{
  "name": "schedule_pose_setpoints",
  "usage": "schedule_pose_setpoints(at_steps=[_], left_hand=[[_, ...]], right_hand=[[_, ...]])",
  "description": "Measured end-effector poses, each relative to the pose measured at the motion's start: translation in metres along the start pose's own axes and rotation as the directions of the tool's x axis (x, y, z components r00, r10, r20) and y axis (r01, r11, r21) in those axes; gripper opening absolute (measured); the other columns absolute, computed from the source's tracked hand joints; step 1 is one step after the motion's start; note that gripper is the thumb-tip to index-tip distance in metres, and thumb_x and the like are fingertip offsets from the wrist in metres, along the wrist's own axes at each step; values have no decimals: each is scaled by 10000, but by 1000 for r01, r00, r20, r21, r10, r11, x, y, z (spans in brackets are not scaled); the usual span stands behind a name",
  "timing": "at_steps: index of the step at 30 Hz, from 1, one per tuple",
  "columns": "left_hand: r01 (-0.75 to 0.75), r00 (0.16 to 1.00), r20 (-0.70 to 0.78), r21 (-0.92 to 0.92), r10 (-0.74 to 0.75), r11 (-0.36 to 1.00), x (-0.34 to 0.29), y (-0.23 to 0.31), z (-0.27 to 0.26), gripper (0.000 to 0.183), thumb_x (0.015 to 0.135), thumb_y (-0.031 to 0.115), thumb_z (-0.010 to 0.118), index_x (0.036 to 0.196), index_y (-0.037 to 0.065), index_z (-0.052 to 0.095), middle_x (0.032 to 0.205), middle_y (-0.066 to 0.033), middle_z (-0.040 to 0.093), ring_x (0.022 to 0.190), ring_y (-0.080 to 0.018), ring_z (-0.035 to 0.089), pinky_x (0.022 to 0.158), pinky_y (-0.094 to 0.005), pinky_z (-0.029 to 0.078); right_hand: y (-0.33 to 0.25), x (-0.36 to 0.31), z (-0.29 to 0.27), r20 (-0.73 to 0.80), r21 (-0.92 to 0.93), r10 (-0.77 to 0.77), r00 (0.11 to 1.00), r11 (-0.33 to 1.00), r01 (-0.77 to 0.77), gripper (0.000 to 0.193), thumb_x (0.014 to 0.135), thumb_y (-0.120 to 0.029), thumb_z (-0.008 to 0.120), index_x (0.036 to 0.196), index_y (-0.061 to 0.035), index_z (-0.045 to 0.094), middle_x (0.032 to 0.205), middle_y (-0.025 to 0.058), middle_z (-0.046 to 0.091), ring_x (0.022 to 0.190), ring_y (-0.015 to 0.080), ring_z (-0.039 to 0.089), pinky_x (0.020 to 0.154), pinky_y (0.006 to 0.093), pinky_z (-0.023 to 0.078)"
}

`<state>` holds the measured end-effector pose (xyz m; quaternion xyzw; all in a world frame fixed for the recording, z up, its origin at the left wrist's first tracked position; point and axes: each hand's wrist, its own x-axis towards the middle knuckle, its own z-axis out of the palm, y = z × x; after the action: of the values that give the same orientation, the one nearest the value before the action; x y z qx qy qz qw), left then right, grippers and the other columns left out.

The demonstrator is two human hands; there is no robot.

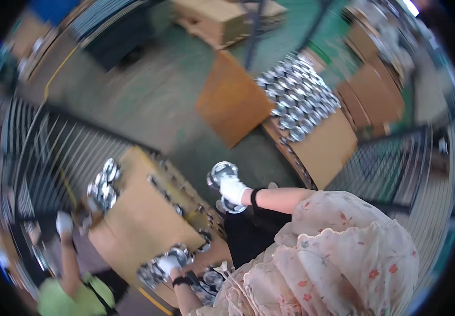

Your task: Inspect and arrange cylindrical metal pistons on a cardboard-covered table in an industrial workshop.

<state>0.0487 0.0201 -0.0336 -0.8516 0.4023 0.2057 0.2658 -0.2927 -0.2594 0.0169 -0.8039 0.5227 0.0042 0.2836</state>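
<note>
My right hand (233, 190), in a white glove, is closed around a shiny chrome metal part (222, 171) with rounded ends showing on both sides of the glove. It hangs over the floor between two cardboard-topped stacks. My left hand (169, 265), gloved too, is closed on a similar shiny chrome part (181, 254) at the near edge of the left stack. Motion blur and the glove hide how its fingers lie. More chrome parts (209, 282) sit beside that hand, next to my clothing.
Cardboard sheets (148, 210) top the left stack, with chrome parts between layers. Rows of chrome parts (298, 95) cover the right stack, where a brown board (233, 100) leans. Wire mesh panels (391, 168) flank both. At left, a person in a green shirt (75, 297) reaches toward other parts.
</note>
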Motion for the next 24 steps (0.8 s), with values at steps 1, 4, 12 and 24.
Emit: schedule_pose_setpoints(at_steps=[1, 4, 12, 24], left_hand=[[-15, 997, 70, 10, 14, 1000, -6, 29, -26, 460, 901, 396, 403, 948, 48, 699, 981, -184, 681, 919, -337, 659, 784, -409, 498], [-178, 968, 228, 318, 107, 931, -36, 45, -65, 584, 914, 477, 356, 1008, -12, 662, 1023, -193, 672, 960, -321, 650, 832, -392, 485], [-510, 839, 41, 408, 543, 757, -112, 366, -175, 525, 733, 417, 693, 964, -54, 663, 1019, -198, 663, 1051, -318, 594, 938, -368, 425], [-985, 73, 7, 157, 997, 71, -143, 813, -81, 210, 744, 128, 595, 900, 36, 703, 1037, -205, 623, 994, -347, 587, 844, -450, 455]], right_hand=[[60, -16, -9, -54, -34, 31, 998, 999, -32, 211, 750, -45, 466, 895, 66, 574, 736, 190, 571, 641, 339, 577, 570, 436, 465], [133, -76, -60, -137, 152, 411, 901, 908, -391, 203, 776, -74, 442, 910, -18, 583, 868, 181, 587, 846, 319, 586, 739, 416, 456], [349, -244, -74, -125, 178, 928, 351, 369, -912, 271, 809, -125, 502, 969, 75, 589, 972, 267, 579, 830, 380, 620, 680, 456, 510], [472, -292, -16, -107, 273, 944, 312, 329, -904, 212, 764, -47, 504, 911, 80, 591, 899, 259, 584, 828, 381, 603, 724, 472, 488]])
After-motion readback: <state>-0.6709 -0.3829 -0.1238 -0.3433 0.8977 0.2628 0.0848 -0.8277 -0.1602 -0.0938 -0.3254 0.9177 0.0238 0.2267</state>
